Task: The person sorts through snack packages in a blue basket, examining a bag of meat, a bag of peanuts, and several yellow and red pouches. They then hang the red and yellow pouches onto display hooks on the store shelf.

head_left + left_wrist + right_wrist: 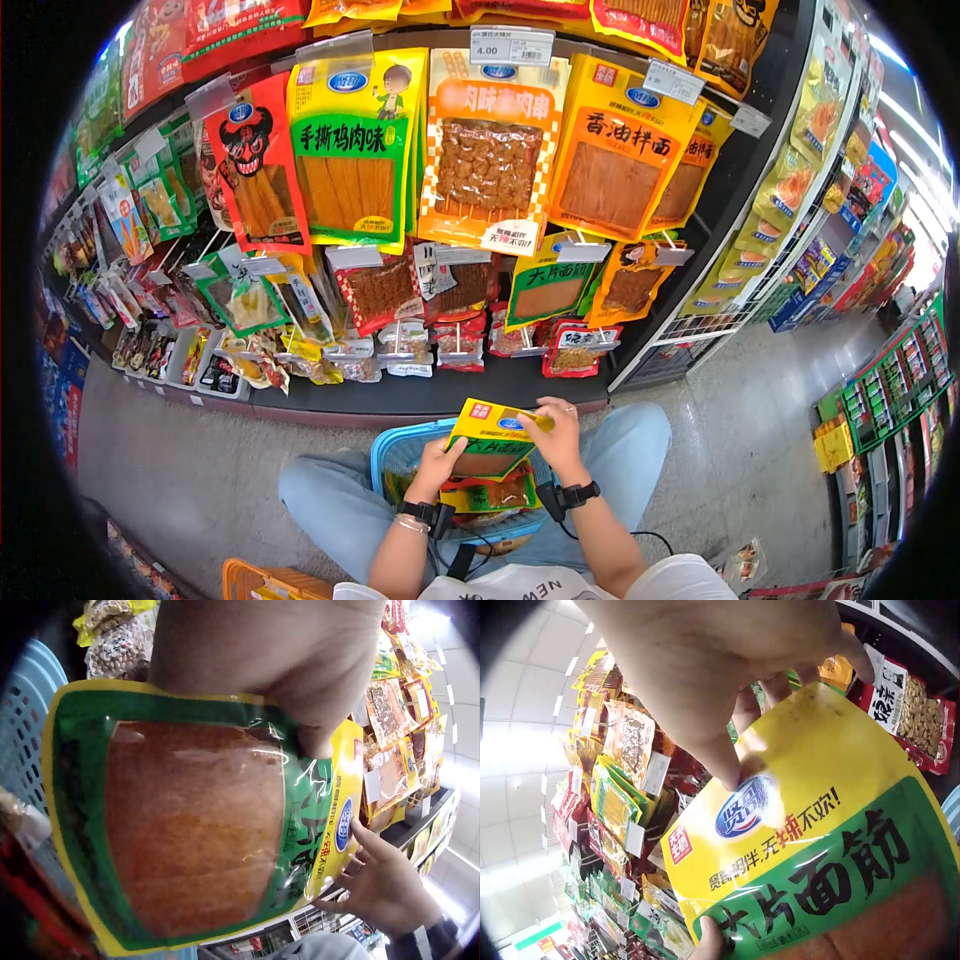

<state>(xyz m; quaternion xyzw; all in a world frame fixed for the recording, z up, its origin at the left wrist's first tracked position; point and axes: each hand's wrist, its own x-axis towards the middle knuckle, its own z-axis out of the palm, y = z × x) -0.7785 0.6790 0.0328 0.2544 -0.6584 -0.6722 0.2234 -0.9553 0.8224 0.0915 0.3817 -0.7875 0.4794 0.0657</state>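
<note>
A yellow-and-green snack packet (488, 442) with a clear window over a flat brown food is held up above a blue basket (388, 438). My left hand (436, 468) grips its left edge, with the thumb on the front. At the opposite top corner, my right hand (557, 436) pinches the yellow header, thumb close to the blue oval logo in the right wrist view. The packet (195, 825) fills much of the left wrist view, its brown contents facing that camera. Other packets (505, 492) lie in the basket below, partly hidden by the held one.
Ahead stands a rack of hanging snack packets (350, 150) with price tags, above a dark base ledge (430, 385). White bins (190, 360) sit at its lower left. An orange basket (270, 580) is on the floor behind left. Crossed legs (625, 455) flank the blue basket.
</note>
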